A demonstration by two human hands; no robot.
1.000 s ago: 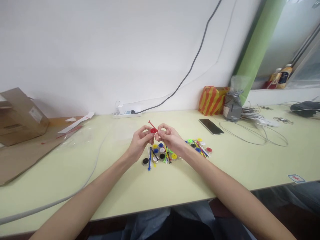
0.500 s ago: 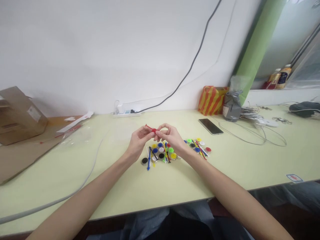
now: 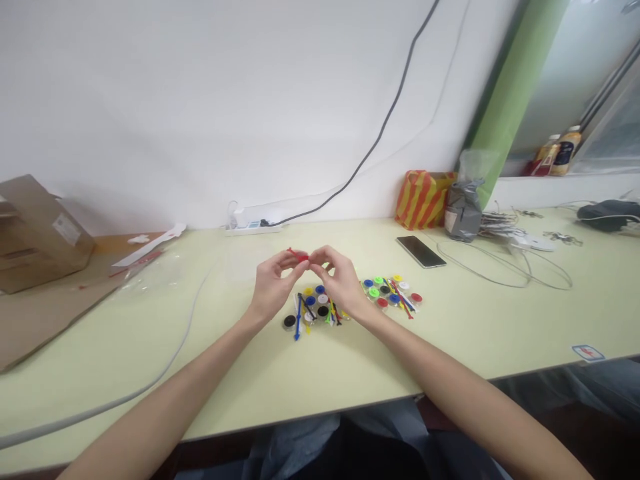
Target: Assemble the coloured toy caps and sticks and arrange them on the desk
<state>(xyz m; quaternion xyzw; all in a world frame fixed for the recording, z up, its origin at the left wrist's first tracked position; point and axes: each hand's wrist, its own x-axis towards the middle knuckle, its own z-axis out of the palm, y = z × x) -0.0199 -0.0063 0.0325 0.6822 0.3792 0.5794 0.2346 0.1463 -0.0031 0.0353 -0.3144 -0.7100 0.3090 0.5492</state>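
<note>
My left hand (image 3: 273, 283) and my right hand (image 3: 341, 277) meet above the table, fingertips pinched together on a small red arrow spinner (image 3: 302, 257). Its thin red arm points to the upper left, past the left fingers. Part of the round red middle is hidden by the fingertips. Below the hands lie several coloured round pieces with clear bases, among them a black one (image 3: 289, 323), and loose plastic arrows such as a blue arrow (image 3: 298, 319). A second cluster, with a red round piece (image 3: 417, 298) and more arrows, lies right of my right wrist.
A phone (image 3: 421, 252) lies behind the right cluster. Further back stand a striped bag (image 3: 423, 199) and a grey pouch (image 3: 463, 212), with cables nearby. An open cardboard box (image 3: 43, 233) is at the left. A power strip (image 3: 254, 228) sits against the wall.
My right hand has turned around the spinner, covering more of its red middle. Both hands have shifted slightly left, uncovering more pieces of the right cluster.
</note>
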